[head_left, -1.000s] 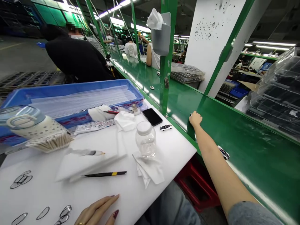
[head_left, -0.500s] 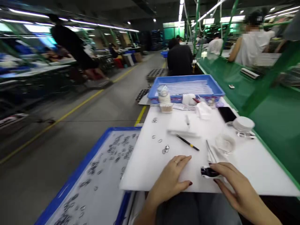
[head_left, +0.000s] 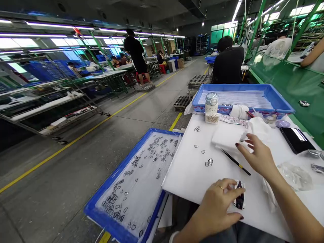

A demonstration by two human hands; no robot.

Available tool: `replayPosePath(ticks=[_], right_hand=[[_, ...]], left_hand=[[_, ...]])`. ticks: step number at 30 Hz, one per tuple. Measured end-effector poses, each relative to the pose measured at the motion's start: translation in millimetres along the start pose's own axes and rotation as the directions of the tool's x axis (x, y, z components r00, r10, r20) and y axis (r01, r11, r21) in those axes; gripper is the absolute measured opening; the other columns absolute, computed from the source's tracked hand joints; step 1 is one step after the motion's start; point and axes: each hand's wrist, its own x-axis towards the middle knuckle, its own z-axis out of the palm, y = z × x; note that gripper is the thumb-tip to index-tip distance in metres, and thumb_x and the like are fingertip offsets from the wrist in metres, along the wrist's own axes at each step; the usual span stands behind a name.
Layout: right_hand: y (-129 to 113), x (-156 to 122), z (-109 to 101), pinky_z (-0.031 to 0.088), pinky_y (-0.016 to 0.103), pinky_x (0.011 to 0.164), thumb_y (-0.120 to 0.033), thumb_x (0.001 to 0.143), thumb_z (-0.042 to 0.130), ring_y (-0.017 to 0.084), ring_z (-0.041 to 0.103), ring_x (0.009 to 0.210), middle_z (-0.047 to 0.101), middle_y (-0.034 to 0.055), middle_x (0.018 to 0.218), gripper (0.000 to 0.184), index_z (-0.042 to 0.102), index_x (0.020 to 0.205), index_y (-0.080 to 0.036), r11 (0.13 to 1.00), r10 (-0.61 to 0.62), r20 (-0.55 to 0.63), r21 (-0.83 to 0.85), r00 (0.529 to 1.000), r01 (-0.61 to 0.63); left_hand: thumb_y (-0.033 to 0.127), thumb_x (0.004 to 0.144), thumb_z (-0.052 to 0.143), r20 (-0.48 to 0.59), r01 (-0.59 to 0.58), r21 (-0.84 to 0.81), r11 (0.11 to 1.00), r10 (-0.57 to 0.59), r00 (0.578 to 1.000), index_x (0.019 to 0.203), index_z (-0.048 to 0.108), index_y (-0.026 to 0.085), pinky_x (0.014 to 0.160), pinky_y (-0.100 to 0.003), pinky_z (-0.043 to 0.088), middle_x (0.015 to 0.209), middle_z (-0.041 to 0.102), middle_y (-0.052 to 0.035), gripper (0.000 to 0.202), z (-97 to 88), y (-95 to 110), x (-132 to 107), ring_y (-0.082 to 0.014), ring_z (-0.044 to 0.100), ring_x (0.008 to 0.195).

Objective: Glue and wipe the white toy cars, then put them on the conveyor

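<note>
The person's left hand (head_left: 219, 204) curves over a glossy black-and-white toy car (head_left: 239, 199) on the smooth white tabletop (head_left: 187, 175), one finger touching it; whether it grips cannot be told. The right hand (head_left: 259, 156), thumb and forefinger spread, is at a small translucent tube (head_left: 243, 136). Left of the table, a blue plastic tray (head_left: 108, 222) bears thin dark rings (head_left: 111, 202); the grey floor (head_left: 86, 175) has a yellow stripe (head_left: 50, 156).

The car (head_left: 239, 200), glossy black with white edges, lay on the table (head_left: 187, 172), long axis toward the near edge, partly covered by the left hand (head_left: 219, 204). The syringe (head_left: 243, 136), pale, showed one short end beside the right hand (head_left: 260, 155); contact was indeterminate.
</note>
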Motion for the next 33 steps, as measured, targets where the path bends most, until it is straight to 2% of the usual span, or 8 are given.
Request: replayPosePath(ticks=[5, 9, 11, 14, 20, 25, 28, 33], right_hand=[[4.2, 23.3, 7.5, 0.042, 0.037, 0.060, -0.054, 0.090, 0.043, 0.029, 0.064, 0.067, 0.071, 0.0105, 0.074, 0.042, 0.070, 0.085, -0.021, 0.979, 0.080, 0.142, -0.200, 0.987, -0.050], [-3.0, 15.3, -7.5, 0.049, 0.040, 0.077, -0.053, 0.083, 0.056, 0.031, 0.067, 0.094, 0.075, 0.0114, 0.100, 0.035, 0.071, 0.090, -0.022, 0.944, 0.138, 0.132, 0.283, 0.982, -0.171], [-11.2, -0.5, -15.8, 0.049, 0.039, 0.087, -0.037, 0.076, 0.064, 0.028, 0.064, 0.104, 0.073, 0.0085, 0.108, 0.024, 0.071, 0.093, -0.022, 0.816, 0.138, 0.101, 0.553, 0.985, -0.171], [-26.0, -30.2, -25.5, 0.050, 0.034, 0.082, -0.019, 0.069, 0.063, 0.019, 0.062, 0.086, 0.069, 0.0024, 0.086, 0.015, 0.070, 0.081, -0.024, 0.610, 0.149, 0.039, 0.783, 0.988, -0.123], [-39.6, -69.9, -35.8, 0.049, 0.029, 0.072, -0.038, 0.090, 0.061, 0.014, 0.055, 0.075, 0.061, 0.0020, 0.079, 0.021, 0.075, 0.097, -0.024, 0.390, 0.064, 0.225, 0.891, 0.972, -0.232], [-43.7, -84.1, -36.7, 0.046, 0.025, 0.070, -0.024, 0.090, 0.068, 0.011, 0.054, 0.074, 0.063, -0.0003, 0.085, 0.024, 0.070, 0.113, -0.030, 0.323, 0.074, 0.268, 0.905, 0.961, -0.277], [-50.1, -85.1, -36.1, 0.039, 0.027, 0.060, -0.040, 0.090, 0.066, 0.011, 0.043, 0.060, 0.047, -0.0028, 0.063, 0.016, 0.071, 0.093, -0.025, 0.215, 0.060, 0.201, 0.954, 0.978, -0.209], [-54.1, -83.5, -36.2, 0.032, 0.030, 0.051, -0.082, 0.080, 0.047, 0.013, 0.033, 0.051, 0.031, -0.0036, 0.054, 0.063, 0.054, 0.064, -0.022, 0.179, 0.095, 0.180, 0.964, 0.979, -0.195]], left_hand=[[0.041, 0.074, 0.082, 0.092, -0.180, 0.037, 0.983, 0.176, 0.980, 0.132, 0.063, 0.024, 0.111, -0.043, 0.042, 0.145, 0.055, -0.0106, 0.063, -5.4, -14.1, 23.1, -0.0294, 0.053, 0.132], [0.042, 0.061, 0.090, -0.043, -0.108, -0.031, 0.994, 0.106, 0.993, 0.121, 0.070, 0.019, 0.103, -0.039, 0.049, 0.128, 0.068, -0.0115, 0.068, 7.8, -13.5, 28.2, -0.0290, 0.064, 0.115], [0.038, 0.056, 0.093, -0.151, -0.047, -0.086, 0.995, 0.033, 0.988, 0.112, 0.074, 0.016, 0.097, -0.040, 0.053, 0.117, 0.073, -0.0117, 0.063, 14.6, -5.9, 28.3, -0.0289, 0.067, 0.105], [0.031, 0.059, 0.091, -0.256, 0.023, -0.157, 0.987, -0.063, 0.965, 0.101, 0.077, 0.017, 0.092, -0.041, 0.055, 0.104, 0.077, -0.0082, 0.047, 18.8, 5.8, 30.0, -0.0271, 0.068, 0.097], [0.025, 0.064, 0.089, -0.249, 0.137, -0.204, 0.969, -0.187, 0.950, 0.098, 0.077, 0.018, 0.086, -0.044, 0.055, 0.099, 0.077, -0.0051, 0.036, 14.1, 10.9, 35.7, -0.0265, 0.067, 0.094], [0.028, 0.064, 0.091, -0.234, 0.135, -0.194, 0.972, -0.179, 0.956, 0.096, 0.077, 0.020, 0.082, -0.042, 0.055, 0.098, 0.077, -0.0032, 0.036, 11.3, 11.5, 35.4, -0.0254, 0.067, 0.093], [0.030, 0.065, 0.090, -0.232, 0.116, -0.182, 0.977, -0.157, 0.960, 0.096, 0.078, 0.021, 0.081, -0.041, 0.054, 0.097, 0.078, -0.0032, 0.034, 11.5, 10.0, 35.9, -0.0248, 0.067, 0.092], [0.032, 0.065, 0.091, -0.246, 0.109, -0.171, 0.979, -0.150, 0.958, 0.096, 0.078, 0.022, 0.080, -0.040, 0.054, 0.096, 0.078, -0.0035, 0.035, 12.4, 7.5, 35.3, -0.0247, 0.067, 0.090]])
